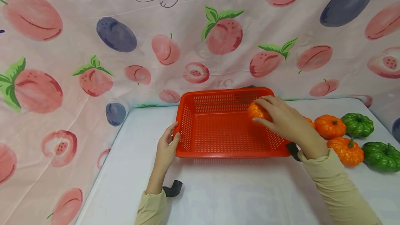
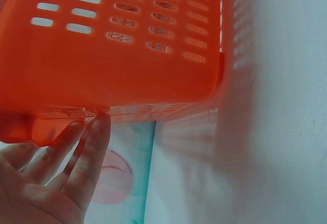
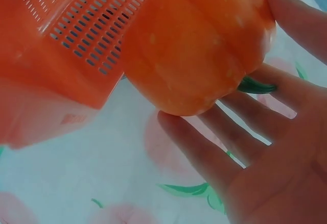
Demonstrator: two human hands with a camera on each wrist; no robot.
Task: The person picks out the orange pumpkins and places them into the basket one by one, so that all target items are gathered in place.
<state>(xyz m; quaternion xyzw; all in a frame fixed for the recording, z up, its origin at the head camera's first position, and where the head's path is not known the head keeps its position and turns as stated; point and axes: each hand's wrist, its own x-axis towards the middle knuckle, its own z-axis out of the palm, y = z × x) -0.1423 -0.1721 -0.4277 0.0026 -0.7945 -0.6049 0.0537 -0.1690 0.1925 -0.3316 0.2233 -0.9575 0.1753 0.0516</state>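
Observation:
My right hand (image 1: 282, 119) grips a small orange pumpkin (image 1: 257, 111) above the right part of a red plastic basket (image 1: 231, 155). In the right wrist view the thumb and fingers spread around the pumpkin (image 3: 199, 45), whose green stem points toward the palm. At the basket's left end, my left hand (image 1: 166, 148) holds the rim. The left wrist view shows fingers (image 2: 94, 147) against the outer side of the basket (image 2: 112, 76). No object lies on the visible basket floor.
Right of the basket stand orange pumpkins (image 1: 345, 151) and green pumpkins (image 1: 381, 156), one orange one partly behind the right forearm. A white cloth covers the table (image 1: 218, 193). A fruit-printed curtain (image 1: 175, 16) hangs behind. Black wrist-camera parts (image 1: 173, 188) show by the left wrist.

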